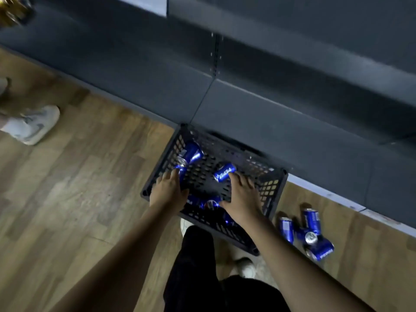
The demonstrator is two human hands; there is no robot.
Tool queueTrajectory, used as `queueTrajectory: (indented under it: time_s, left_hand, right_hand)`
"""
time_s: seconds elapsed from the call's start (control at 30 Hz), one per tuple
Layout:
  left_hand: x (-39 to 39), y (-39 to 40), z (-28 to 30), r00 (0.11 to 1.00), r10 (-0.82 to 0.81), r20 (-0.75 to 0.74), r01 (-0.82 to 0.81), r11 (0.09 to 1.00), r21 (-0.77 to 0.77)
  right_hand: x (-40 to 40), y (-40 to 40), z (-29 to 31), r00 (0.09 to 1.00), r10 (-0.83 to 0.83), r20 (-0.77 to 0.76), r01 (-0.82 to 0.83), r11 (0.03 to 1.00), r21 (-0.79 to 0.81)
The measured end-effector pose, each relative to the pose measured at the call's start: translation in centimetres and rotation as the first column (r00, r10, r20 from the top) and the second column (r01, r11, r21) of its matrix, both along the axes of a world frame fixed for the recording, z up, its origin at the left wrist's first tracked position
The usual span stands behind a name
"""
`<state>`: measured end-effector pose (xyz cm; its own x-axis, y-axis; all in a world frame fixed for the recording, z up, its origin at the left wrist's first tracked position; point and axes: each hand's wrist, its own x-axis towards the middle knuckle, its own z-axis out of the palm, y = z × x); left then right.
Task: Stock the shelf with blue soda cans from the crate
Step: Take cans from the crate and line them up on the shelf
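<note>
A black slotted crate [267, 188] sits on the wood floor against the dark grey shelf [258, 109]. Several blue soda cans lie inside it: one at the far left corner [192, 152], one in the middle [225, 172], and others near the front [210, 204] under my hands. My left hand [168, 190] reaches into the crate's left side, its fingers touching a can [181, 172]. My right hand [242, 194] is spread over the crate, fingertips at the middle can. Neither hand has closed around a can.
Several blue cans [311, 235] lie loose on the floor to the right of the crate. Another person's white sneaker [31, 124] stands at the left. My own dark trousers [198, 266] and shoe [244, 266] are just in front of the crate.
</note>
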<state>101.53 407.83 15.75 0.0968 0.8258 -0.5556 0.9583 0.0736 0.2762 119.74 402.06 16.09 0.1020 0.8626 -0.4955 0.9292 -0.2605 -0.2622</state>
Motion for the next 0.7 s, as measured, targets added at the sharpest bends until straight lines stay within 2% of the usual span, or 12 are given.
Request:
queueTrajectory:
  time_s: [0.17, 0.33, 0.4, 0.5, 0.53, 0.63, 0.7]
  left_hand:
    - [-1.0, -2.2, -11.3, 0.997, 0.062, -0.036, -0.063, 0.997, -0.044]
    - [-0.6, -1.4, -20.0, 0.996, 0.03, -0.088, -0.038, 0.995, -0.091]
    - [-0.2, -0.6, -22.8, 0.996, 0.015, -0.084, -0.023, 0.995, -0.1]
    - [0.2, 0.7, -26.6, 0.998, 0.014, -0.068, -0.02, 0.996, -0.085]
    - [0.3, 1.2, -27.8, 0.997, 0.02, -0.074, -0.026, 0.997, -0.076]
    - [0.1, 2.7, -31.0, 0.993, 0.076, -0.085, -0.08, 0.995, -0.051]
    - [-0.3, 3.5, -32.6, 0.99, 0.118, -0.082, -0.122, 0.992, -0.044]
  right_hand:
    - [1.2, -2.6, -11.7, 0.995, 0.09, 0.044, -0.081, 0.98, -0.183]
    - [1.6, -1.9, -20.8, 0.973, 0.206, 0.102, -0.178, 0.956, -0.234]
    - [1.2, -1.5, -24.4, 0.955, 0.27, 0.125, -0.241, 0.948, -0.21]
    - [0.8, -0.4, -28.7, 0.947, 0.278, 0.159, -0.257, 0.956, -0.14]
    - [0.7, -0.1, -29.5, 0.942, 0.298, 0.152, -0.264, 0.941, -0.212]
    - [0.5, -0.6, -33.4, 0.933, 0.36, 0.024, -0.342, 0.904, -0.256]
    - [0.2, -0.7, -35.6, 0.938, 0.347, 0.008, -0.338, 0.919, -0.202]
